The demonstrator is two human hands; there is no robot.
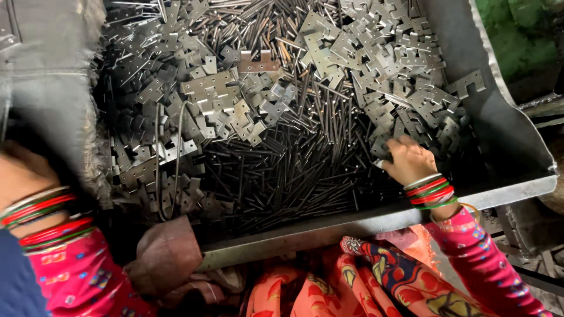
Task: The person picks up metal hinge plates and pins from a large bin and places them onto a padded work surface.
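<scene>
Right hand: fingers curled onto hinge plates at the tray's right side
Left hand: fingers hidden, cannot tell
Pins: loose heap mid-tray
Progress: nothing assembled in view; heaps large

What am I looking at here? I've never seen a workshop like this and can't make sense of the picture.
There is no machine in use here: a person works with bare hands, and the one picture comes from a camera worn on their head, looking down.

In front of them is a big metal tray heaped with small parts. There are two kinds: flat notched plates, which look like hinge leaves, and thin dark pins lying loose among them.

The right hand, with red and green bangles on the wrist, reaches into the tray and rests on the plates at the right side. Its fingers curl downward, so whether they hold a piece cannot be told.

The left hand is at the picture's left edge, mostly out of view, outside the tray.

Below is the person's bright patterned clothing.
</scene>
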